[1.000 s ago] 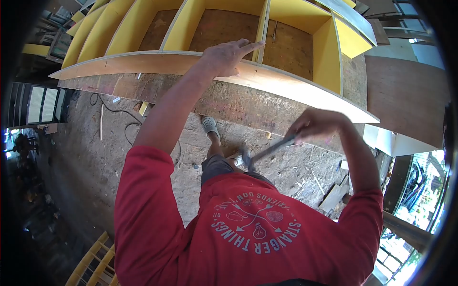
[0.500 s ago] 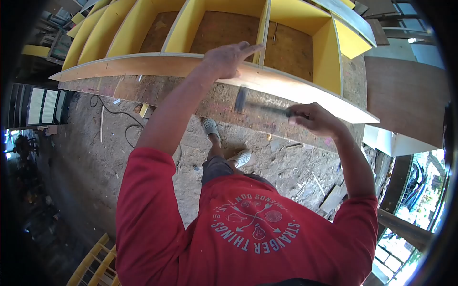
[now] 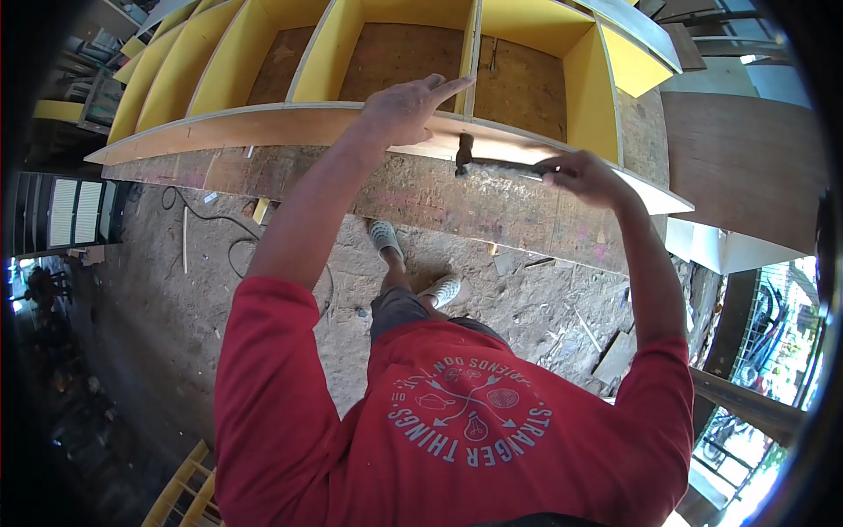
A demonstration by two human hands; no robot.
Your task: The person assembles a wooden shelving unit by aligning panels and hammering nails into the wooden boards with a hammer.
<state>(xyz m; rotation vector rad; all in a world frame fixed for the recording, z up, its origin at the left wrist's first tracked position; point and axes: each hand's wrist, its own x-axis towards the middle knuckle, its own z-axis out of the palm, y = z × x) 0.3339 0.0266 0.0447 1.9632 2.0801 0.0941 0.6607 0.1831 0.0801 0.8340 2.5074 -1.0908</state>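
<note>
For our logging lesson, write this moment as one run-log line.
left hand: on long board | right hand: grips hammer | hammer: head near board

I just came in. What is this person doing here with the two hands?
The person's right hand holds a hammer by its handle, with the head close to the outer face of a long board. The left hand is on the top edge of this board, beside a divider of the yellow frame. The board stands along the frame's near side, on a bench. Whether the hammer touches the board, I cannot tell.
</note>
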